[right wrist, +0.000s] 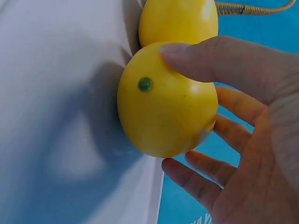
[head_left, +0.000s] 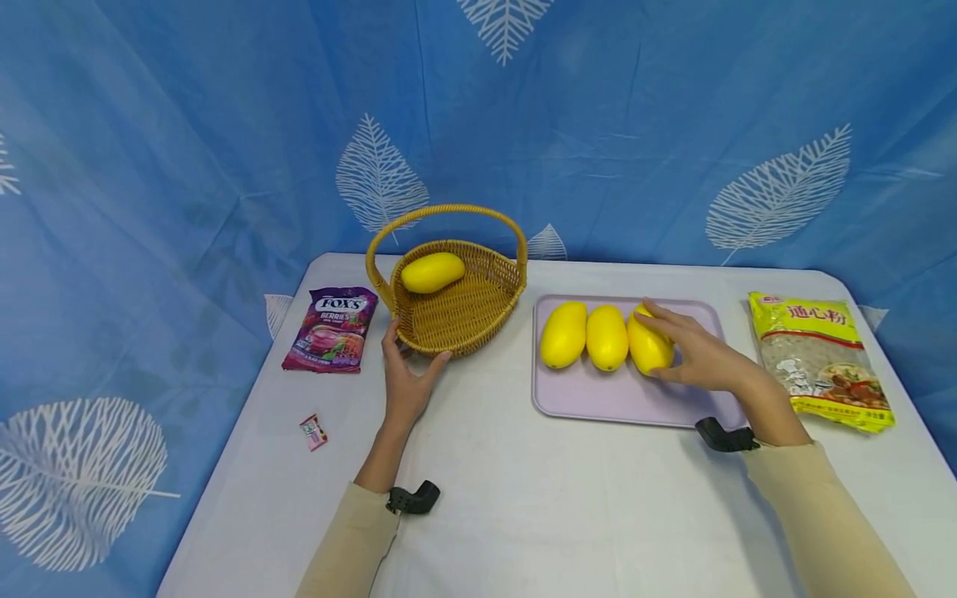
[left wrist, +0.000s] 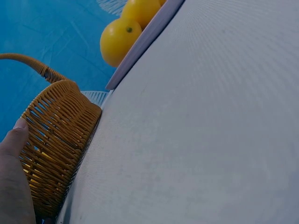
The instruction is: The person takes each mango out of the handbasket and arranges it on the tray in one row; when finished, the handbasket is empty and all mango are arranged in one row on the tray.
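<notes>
My left hand (head_left: 407, 389) holds the near left side of a wicker basket (head_left: 486, 332), its thumb against the woven wall in the left wrist view. One yellow mango (head_left: 432, 272) lies inside, toward the back left, under the tall arched handle (head_left: 446, 209). On a pale purple tray (head_left: 583, 399), three more yellow mangoes stand side by side. Around the rightmost mango (right wrist: 163, 112) is my right hand (head_left: 699, 353), with the thumb on its near end by the green stem spot and the fingers at its far side. The middle mango (head_left: 607, 339) is close beside it.
A purple candy bag (head_left: 332, 330) lies left of the basket, with a small wrapped candy (head_left: 314, 432) nearer the front. To the right of the tray rests a yellow bag of pasta (head_left: 822, 361). Behind the white table (head_left: 553, 515) hangs a blue leaf-print cloth (head_left: 598, 124).
</notes>
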